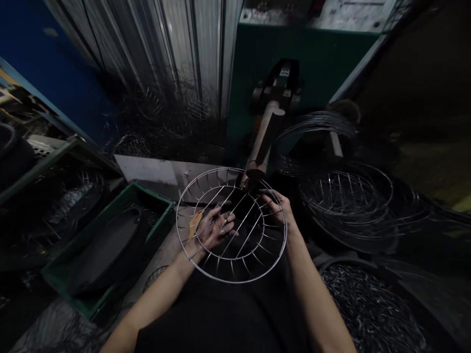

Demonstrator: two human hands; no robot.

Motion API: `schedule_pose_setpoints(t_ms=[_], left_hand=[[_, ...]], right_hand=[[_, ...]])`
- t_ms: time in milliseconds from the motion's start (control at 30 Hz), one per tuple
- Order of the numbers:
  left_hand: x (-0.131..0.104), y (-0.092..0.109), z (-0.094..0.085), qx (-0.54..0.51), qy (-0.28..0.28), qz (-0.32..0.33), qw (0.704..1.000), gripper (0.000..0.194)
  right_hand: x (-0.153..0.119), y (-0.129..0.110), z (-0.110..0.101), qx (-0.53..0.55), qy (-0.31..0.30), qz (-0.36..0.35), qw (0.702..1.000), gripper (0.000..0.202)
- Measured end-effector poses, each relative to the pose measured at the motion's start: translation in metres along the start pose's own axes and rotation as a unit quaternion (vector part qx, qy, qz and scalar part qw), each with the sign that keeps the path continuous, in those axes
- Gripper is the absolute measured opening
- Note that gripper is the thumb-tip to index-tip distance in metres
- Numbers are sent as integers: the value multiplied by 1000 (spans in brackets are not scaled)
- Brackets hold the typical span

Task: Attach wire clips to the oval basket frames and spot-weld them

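A round wire basket (248,229) with a wide outer ring, a smaller inner ring and several straight bars is held tilted in front of my body. My left hand (215,228) is under it, seen through the wires, with its curled fingers at the bars. At the basket's right side, my right hand (278,205) grips the wirework near the outer ring; some of its fingers are hidden in shadow. Just beyond the basket, a thick cylindrical machine arm (265,135) juts out toward me.
The arm belongs to a green machine (312,59). To the right are stacked wire rings and baskets (342,193), a wire coil (316,122) and a tub of small metal pieces (371,309). A green crate (88,311) holding a dark basin stands left, near a white board (147,171).
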State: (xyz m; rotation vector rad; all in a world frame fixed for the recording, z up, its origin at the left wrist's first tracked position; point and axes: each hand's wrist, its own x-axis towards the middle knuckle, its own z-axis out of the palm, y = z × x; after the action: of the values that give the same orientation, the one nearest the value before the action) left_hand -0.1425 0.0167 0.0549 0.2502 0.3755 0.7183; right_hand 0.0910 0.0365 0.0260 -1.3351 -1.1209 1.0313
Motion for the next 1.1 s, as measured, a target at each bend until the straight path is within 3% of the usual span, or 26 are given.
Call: schedule_pose_setpoints(t_ms=[233,400,633,933,1100], left_hand=[[5,5,-9,-15,11,-18,1000,25],[7,9,-4,-9,-21,-16,1000,27],[11,5,-12,-19,-25,-8,999,26],[7,10,0,-20,32,-7,999,25],[5,15,3,-14,32,-4,999,26]], right_hand=[[2,-1,0,-4,15,-4,1000,30],[5,3,1,-8,32,-5,999,30],[8,6,0,-17,43,-2,999,28],[7,2,10,-5,46,-12,999,28],[10,-2,13,6,35,-3,999,30]])
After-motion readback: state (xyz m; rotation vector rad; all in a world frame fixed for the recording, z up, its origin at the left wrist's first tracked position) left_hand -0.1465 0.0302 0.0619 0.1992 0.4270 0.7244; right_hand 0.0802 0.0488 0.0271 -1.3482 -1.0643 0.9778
